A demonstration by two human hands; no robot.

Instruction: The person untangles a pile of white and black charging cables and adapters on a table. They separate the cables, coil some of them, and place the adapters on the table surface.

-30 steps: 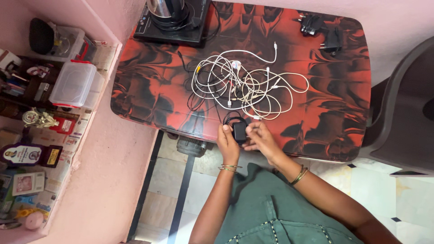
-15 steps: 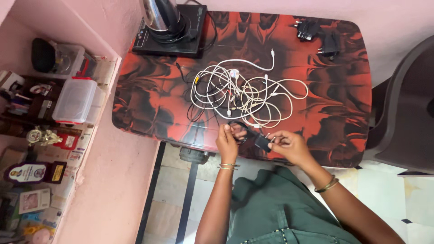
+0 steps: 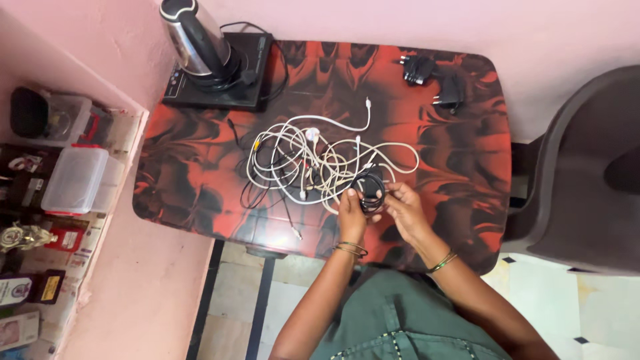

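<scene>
My left hand (image 3: 351, 215) and my right hand (image 3: 405, 208) together grip a small coil of black cable (image 3: 369, 188) just above the table's near edge. Beyond the hands a tangled heap of white cables (image 3: 313, 162) with a few thin black leads spreads over the middle of the red and black patterned table (image 3: 200, 180). Both wrists wear thin bangles. I am in a green garment.
A steel kettle (image 3: 193, 40) stands on a black induction plate (image 3: 220, 73) at the table's far left. Two black plug adapters (image 3: 433, 77) lie at the far right. A dark plastic chair (image 3: 580, 173) stands to the right. A shelf with clear boxes (image 3: 73, 180) is on the left.
The camera has shifted, so the table sits further right in view. My hands have moved up onto the table with the black cable, which is now wound into a rounder coil.
</scene>
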